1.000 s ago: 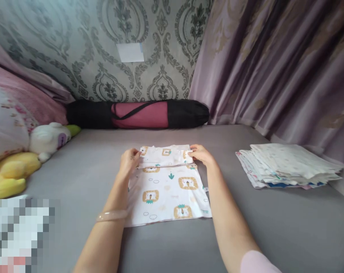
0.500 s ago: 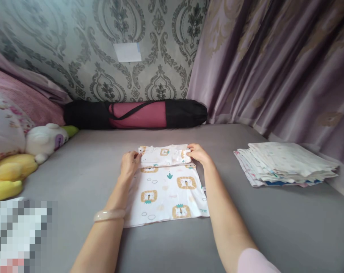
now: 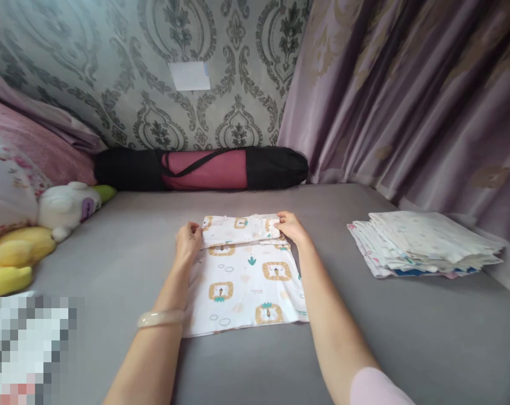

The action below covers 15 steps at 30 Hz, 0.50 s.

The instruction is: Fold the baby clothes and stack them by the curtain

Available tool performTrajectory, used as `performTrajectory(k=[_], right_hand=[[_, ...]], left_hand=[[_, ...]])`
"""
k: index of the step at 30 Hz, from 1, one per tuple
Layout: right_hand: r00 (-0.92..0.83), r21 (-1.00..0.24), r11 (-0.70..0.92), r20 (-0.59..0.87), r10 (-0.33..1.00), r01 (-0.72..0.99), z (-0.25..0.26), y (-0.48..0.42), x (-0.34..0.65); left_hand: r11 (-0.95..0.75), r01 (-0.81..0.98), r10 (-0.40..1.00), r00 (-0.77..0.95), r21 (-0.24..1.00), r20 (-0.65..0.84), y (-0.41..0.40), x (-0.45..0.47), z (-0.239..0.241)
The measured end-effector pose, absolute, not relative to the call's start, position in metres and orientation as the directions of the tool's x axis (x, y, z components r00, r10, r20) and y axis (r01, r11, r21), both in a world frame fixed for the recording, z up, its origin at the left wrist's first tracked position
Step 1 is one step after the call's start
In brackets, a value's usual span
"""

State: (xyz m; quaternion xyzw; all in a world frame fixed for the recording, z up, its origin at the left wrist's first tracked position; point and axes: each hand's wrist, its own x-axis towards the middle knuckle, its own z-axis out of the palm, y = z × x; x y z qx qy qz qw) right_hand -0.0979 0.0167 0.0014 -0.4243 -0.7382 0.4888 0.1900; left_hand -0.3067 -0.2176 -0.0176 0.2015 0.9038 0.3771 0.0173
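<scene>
A white cloth with a lion print (image 3: 246, 281) lies flat on the grey bed sheet (image 3: 406, 337) in front of me. Its far edge is turned up into a narrow folded band. My left hand (image 3: 188, 241) pinches the left end of that band. At the right end, my right hand (image 3: 292, 227) grips it with closed fingers. A pale bangle sits on my left wrist.
A stack of folded cloths (image 3: 423, 243) rests at the right, by the purple curtain (image 3: 406, 95). A black and red rolled bag (image 3: 202, 167) lies along the patterned wall. Plush toys (image 3: 39, 225) and a pink floral pillow are at the left.
Both hands holding the folded band have shifted slightly; the band sits a little farther from me and looks narrower. The view has drifted a little.
</scene>
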Motion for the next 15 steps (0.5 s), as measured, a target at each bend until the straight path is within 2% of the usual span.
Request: performTrajectory(k=[2, 4, 6, 8, 10, 12, 15], right_hand=[[-0.566, -0.877, 0.172, -0.130, 0.814, 0.448, 0.000, 0.018, -0.098], [-0.572, -0.874, 0.185, -0.122, 0.811, 0.449, 0.000, 0.018, -0.097], [-0.600, -0.869, 0.222, -0.103, 0.793, 0.443, 0.000, 0.018, -0.097], [-0.645, -0.860, 0.281, -0.071, 0.761, 0.426, 0.000, 0.018, -0.096], [-0.681, -0.849, 0.333, -0.043, 0.731, 0.410, -0.001, 0.018, -0.096], [-0.686, -0.831, 0.361, -0.033, 0.727, 0.422, -0.001, 0.018, -0.095], [-0.664, -0.786, 0.388, -0.038, 0.747, 0.481, -0.002, 0.018, -0.094]], left_hand=[[0.629, 0.395, 0.393, -0.905, 0.669, 0.165, -0.219, -0.309, -0.020], [0.587, 0.515, 0.456, -0.848, 0.625, 0.270, -0.218, -0.310, -0.020], [0.480, 0.688, 0.574, -0.716, 0.545, 0.397, -0.215, -0.309, -0.018], [0.338, 0.821, 0.715, -0.542, 0.461, 0.442, -0.210, -0.305, -0.017], [0.292, 0.868, 0.816, -0.445, 0.402, 0.368, -0.205, -0.299, -0.019], [0.385, 0.852, 0.854, -0.475, 0.354, 0.213, -0.202, -0.293, -0.023], [0.521, 0.798, 0.837, -0.547, 0.301, 0.002, -0.202, -0.290, -0.029]])
